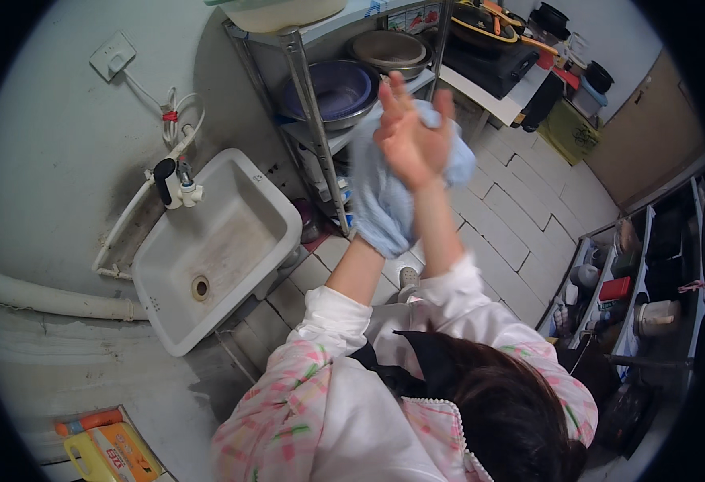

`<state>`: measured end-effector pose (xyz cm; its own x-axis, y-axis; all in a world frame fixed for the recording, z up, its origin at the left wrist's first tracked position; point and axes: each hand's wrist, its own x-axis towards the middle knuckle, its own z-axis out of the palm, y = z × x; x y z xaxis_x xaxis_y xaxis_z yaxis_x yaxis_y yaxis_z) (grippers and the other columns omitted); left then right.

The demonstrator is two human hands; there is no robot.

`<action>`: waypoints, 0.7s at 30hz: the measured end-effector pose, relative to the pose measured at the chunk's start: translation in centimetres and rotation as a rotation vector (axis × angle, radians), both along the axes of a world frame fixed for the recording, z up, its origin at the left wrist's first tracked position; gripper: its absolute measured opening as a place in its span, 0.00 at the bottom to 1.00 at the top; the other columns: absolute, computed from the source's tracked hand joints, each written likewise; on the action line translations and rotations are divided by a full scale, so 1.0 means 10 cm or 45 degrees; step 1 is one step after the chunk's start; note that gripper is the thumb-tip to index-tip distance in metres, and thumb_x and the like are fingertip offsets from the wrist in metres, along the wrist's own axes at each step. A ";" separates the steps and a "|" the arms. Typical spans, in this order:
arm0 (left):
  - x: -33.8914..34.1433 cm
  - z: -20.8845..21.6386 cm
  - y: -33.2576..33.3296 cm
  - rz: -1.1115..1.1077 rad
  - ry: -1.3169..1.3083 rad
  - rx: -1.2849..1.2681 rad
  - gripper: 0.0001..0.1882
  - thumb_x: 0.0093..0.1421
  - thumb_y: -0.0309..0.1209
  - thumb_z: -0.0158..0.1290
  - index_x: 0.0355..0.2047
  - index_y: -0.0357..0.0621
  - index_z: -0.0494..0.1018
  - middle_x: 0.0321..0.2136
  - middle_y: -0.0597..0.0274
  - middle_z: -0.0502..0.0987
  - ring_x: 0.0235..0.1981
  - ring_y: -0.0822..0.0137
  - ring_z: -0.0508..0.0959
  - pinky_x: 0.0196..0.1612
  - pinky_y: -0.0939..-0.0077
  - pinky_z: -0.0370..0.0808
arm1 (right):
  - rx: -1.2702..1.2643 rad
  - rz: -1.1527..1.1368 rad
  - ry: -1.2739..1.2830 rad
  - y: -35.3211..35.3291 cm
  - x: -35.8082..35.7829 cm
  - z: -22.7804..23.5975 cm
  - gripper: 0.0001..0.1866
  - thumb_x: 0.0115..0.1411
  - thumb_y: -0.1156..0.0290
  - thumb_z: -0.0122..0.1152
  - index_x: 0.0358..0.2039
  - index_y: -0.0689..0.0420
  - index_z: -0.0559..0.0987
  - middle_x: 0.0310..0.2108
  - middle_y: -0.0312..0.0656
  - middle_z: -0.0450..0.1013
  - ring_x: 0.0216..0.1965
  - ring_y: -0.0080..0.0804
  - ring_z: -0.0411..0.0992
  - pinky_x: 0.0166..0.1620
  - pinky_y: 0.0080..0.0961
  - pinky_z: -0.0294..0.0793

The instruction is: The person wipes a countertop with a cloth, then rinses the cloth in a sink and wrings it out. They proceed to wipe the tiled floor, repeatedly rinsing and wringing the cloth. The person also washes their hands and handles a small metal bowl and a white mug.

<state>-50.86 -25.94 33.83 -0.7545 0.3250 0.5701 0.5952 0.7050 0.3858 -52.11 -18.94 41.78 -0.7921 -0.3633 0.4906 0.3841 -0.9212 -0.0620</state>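
A light blue towel is held up in front of me, bunched and blurred by motion. My left forearm runs up into its lower end. The cloth covers my left hand, which holds it, and those fingers are hidden. In front of the towel, my right hand is raised with the palm showing and fingers spread. The towel lies against the back of that hand and shows on both sides of it. Nothing rests in the right palm.
A white sink with a tap is at my left. Ahead stands a metal rack with basins, including a purple one. Shelves of kitchenware line the right. A yellow jug is at lower left.
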 end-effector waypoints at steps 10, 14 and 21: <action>0.04 -0.44 0.02 -0.097 -0.239 -0.047 0.23 0.58 0.34 0.40 0.52 0.40 0.54 0.49 0.54 0.60 0.52 0.65 0.59 0.56 0.76 0.52 | 1.994 -2.508 -0.033 -0.12 -1.35 -0.71 0.08 0.49 0.73 0.51 0.32 0.58 0.69 0.25 0.43 0.71 0.30 0.40 0.70 0.30 0.31 0.68; -0.21 -0.53 0.31 0.007 -0.347 -0.122 0.21 0.57 0.33 0.42 0.50 0.40 0.58 0.46 0.54 0.64 0.48 0.64 0.63 0.53 0.75 0.56 | 2.703 -2.153 0.002 0.07 -1.10 -0.71 0.09 0.46 0.67 0.53 0.27 0.54 0.76 0.25 0.45 0.72 0.31 0.45 0.70 0.36 0.35 0.68; -0.88 -0.08 0.68 0.114 -0.349 -0.083 0.21 0.54 0.33 0.44 0.48 0.40 0.62 0.44 0.53 0.67 0.46 0.60 0.66 0.53 0.70 0.58 | 1.674 -1.583 -0.223 0.66 -0.47 -0.90 0.23 0.60 0.55 0.40 0.47 0.60 0.68 0.47 0.42 0.64 0.48 0.28 0.61 0.50 0.21 0.57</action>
<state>-59.68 -19.17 32.99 -0.9047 0.2795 0.3216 0.4095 0.7785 0.4756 -56.85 -12.33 32.75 -0.8792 0.3747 0.2944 -0.3308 -0.0353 -0.9430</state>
